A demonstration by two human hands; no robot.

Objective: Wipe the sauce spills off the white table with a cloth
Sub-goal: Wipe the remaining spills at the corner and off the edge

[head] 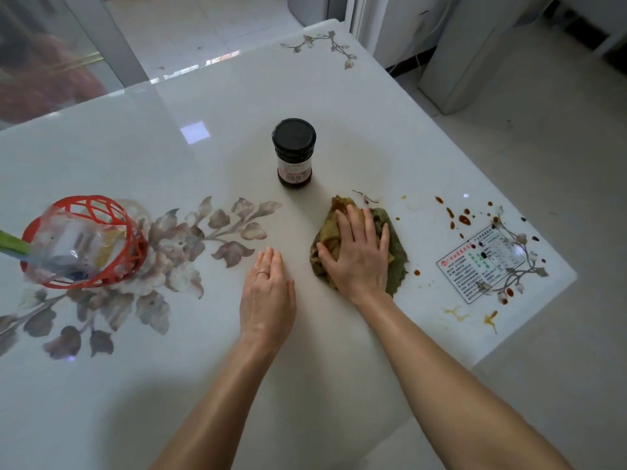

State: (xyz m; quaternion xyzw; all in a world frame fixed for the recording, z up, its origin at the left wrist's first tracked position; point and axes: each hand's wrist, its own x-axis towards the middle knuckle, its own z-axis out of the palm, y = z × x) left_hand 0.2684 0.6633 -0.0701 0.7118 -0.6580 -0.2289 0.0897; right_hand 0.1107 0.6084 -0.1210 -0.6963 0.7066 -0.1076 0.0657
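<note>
- The right hand lies flat on a crumpled cloth, palm down, fingers straight and spread; it presses on the cloth and does not curl round it
- The cloth is green with yellow-brown stained folds and sits on the white table, towards its right side, just in front of the jar and a little to the right of it
- The left hand rests palm down on the bare tabletop just beside the cloth on its left, fingers straight and close together, holding nothing; a thin ring shows on one finger
- Dark brown sauce spills dot the table to the right of the cloth, apart from it, with one small drop near the cloth's lower right edge
- Some drops lie on a printed sticker near the table's right corner
- Yellowish smears mark the near right edge of the table
- A dark jar with a black lid stands upright behind the cloth, closed
- A red lattice basket sits well to the left, with clear plastic wrapping inside; what else it holds I cannot tell
- A grey-brown flower print runs across the tabletop between the basket and the hands
</note>
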